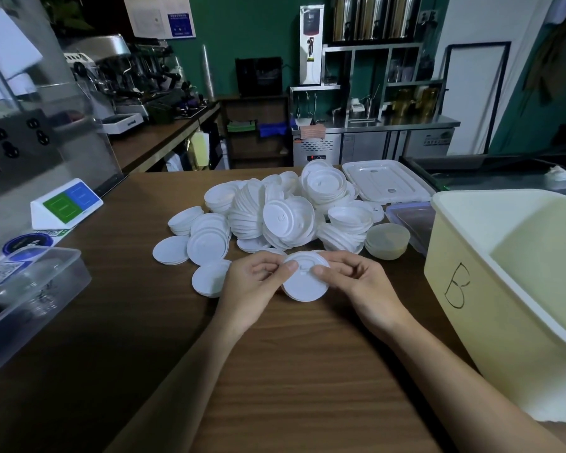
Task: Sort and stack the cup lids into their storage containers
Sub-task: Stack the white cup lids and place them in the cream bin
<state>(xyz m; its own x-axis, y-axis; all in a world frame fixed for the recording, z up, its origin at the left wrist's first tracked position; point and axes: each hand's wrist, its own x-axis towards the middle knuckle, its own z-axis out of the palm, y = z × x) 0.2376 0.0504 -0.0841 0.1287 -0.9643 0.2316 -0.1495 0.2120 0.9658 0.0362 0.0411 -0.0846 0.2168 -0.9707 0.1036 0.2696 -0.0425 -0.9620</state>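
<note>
Now your left hand (249, 288) and right hand (356, 286) both pinch a short stack of white lids (304, 286) between them, thumbs on its top face, just above the tabletop (291, 371). The loose lid pile (275, 217) lies just beyond your fingers. The cream tub marked B (464, 289) sits to the right, nearer your right hand. The clear tub (46, 289) lies well off to the left.

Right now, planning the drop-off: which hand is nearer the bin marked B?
Right. The right hand holds the white lid on the side toward the bin marked B; the left hand holds its far side, across the lid.
</note>
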